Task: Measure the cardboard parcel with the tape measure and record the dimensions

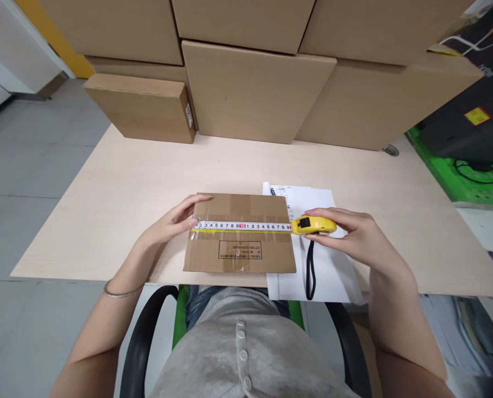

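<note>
A small flat cardboard box, taped along its middle, lies near the table's front edge. A white measuring tape blade stretches across its top from left edge to right edge. My left hand pinches the blade's end against the box's left edge. My right hand grips the yellow tape measure case just past the box's right edge, over a white paper sheet. A black wrist strap hangs from the case onto the paper.
Large cardboard boxes are stacked along the table's back, with a smaller one at the back left. The light wooden table ends close to my lap. A black-and-green unit stands at the right. Black chair armrests flank me.
</note>
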A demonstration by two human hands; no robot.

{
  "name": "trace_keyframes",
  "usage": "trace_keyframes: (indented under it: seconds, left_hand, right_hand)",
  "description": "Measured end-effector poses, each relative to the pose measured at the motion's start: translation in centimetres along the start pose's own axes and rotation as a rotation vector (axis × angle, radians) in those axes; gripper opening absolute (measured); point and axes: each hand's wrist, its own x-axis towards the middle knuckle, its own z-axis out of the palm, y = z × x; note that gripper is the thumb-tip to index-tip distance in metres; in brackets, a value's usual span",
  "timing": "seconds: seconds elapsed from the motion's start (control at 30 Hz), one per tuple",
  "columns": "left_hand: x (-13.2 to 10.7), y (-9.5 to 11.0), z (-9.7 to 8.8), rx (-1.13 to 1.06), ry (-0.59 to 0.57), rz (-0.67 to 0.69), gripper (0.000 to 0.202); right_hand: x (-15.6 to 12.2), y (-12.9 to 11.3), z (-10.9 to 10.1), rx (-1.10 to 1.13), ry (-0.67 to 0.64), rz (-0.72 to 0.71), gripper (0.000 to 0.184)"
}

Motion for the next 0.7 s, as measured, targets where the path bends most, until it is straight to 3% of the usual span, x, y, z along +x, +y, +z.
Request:
trace_keyframes:
  seconds: [0.23, 0.43, 0.53, 0.7]
  left_hand:
    - [-0.1, -0.4, 0.0, -0.035, -0.003, 0.024, 0.055]
    - [0.2, -0.5, 0.0, -0.021, -0.018, 0.055, 0.055]
    - [0.4, -0.6, 0.1, -0.046, -0.014, 0.072, 0.055]
    - [0.4, -1.0, 0.0, -0.149, -0.029, 0.055, 0.058]
  right_hand:
    - [0.1, -0.7, -0.8, -0.068, -0.046, 0.002, 0.039]
    - [1.7, -3.7, -2.1, -0.121, -0.096, -0.011, 0.046]
    - [4.0, -5.8, 0.0, -0.111, -0.186, 0.008, 0.056]
    - [8.0, -8.8, 5.3, -0.074, -0.35, -0.083, 0.037]
